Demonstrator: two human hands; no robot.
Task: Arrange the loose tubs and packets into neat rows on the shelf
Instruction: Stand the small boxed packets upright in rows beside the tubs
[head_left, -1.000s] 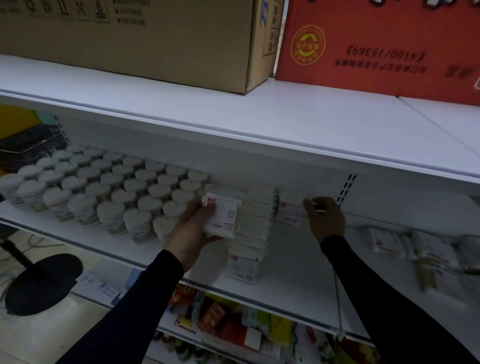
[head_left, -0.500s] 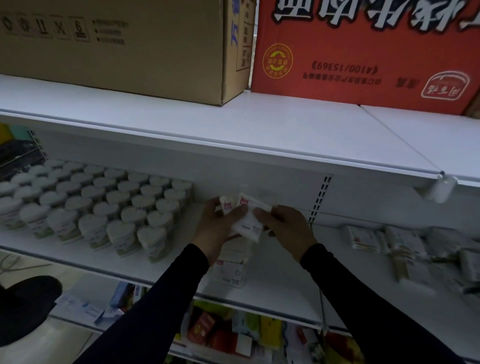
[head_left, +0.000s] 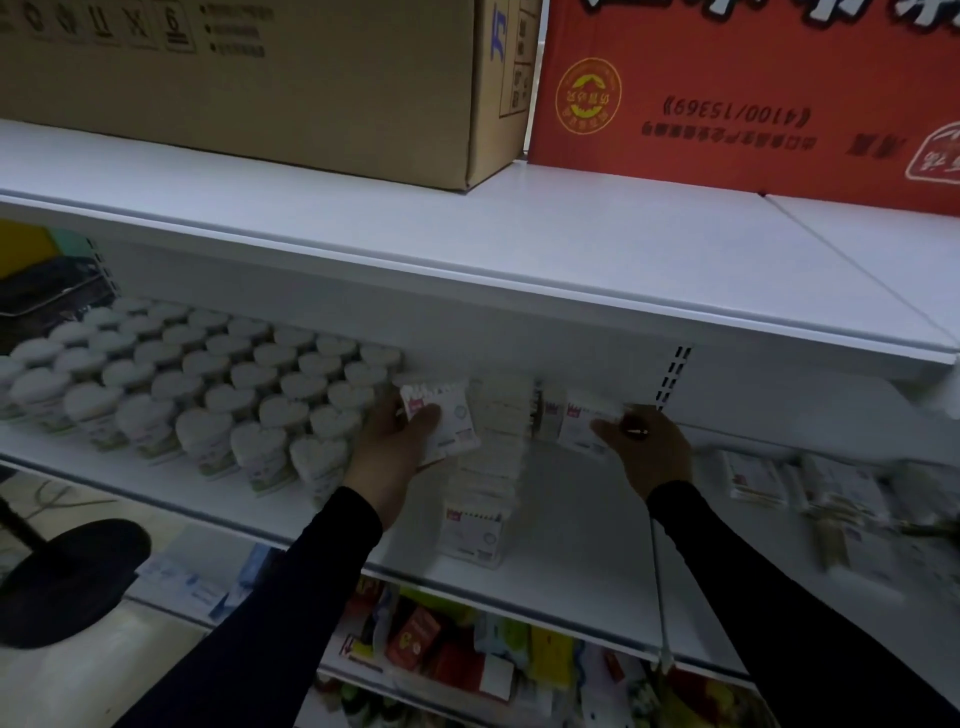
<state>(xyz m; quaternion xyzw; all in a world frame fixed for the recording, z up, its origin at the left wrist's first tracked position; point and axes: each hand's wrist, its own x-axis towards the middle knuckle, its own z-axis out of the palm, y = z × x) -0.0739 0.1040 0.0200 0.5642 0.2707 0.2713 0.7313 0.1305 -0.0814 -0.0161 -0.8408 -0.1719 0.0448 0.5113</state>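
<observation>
My left hand (head_left: 395, 447) grips a small stack of white packets (head_left: 447, 415) with pink marks, just left of a row of upright white packets (head_left: 493, 447) running front to back on the white shelf (head_left: 571, 519). My right hand (head_left: 649, 447) pinches another white packet (head_left: 579, 423) at the back, to the right of that row. Heart-topped white tubs (head_left: 208, 384) stand in neat rows on the left of the shelf. Loose packets (head_left: 810, 483) lie scattered flat on the right.
A brown carton (head_left: 260, 78) and a red carton (head_left: 753, 93) sit on the upper shelf (head_left: 519, 244), which overhangs my hands. Coloured goods (head_left: 467, 654) fill the shelf below. A black round stand base (head_left: 67, 582) is on the floor at lower left.
My hands met at the packets half a second ago and have moved apart. The left keeps its stack by the row; the right now holds a packet further right at the back.
</observation>
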